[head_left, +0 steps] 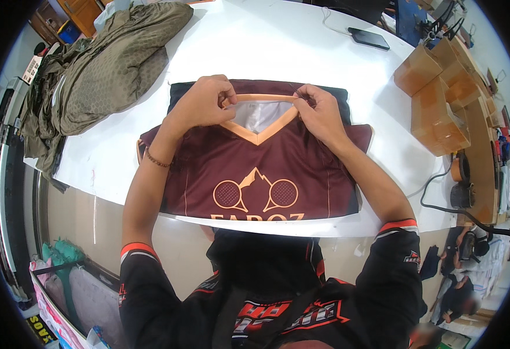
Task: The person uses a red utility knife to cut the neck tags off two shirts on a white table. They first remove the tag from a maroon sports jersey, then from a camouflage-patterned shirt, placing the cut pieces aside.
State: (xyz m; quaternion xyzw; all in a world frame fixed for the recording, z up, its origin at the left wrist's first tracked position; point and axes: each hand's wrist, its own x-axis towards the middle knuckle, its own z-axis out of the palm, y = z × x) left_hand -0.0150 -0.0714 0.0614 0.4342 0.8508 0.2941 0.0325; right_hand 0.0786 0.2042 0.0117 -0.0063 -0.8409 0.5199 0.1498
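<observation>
Black shirt (348,291) nearest | left grip (209,102), right grip (322,113): both pinching orange collar (258,136) of maroon jersey (220,160) | risk: uneven pull may skew collar; nearward tug may drag jersey off bench (237,52)

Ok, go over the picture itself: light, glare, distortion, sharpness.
In the head view, the white table looks brightly washed out beyond the maroon shirt; in the head view, the table's near edge bows and the corners go black; in the head view, the left hand and right hand look fairly sharp, while patches at lower right are blurred.
</observation>
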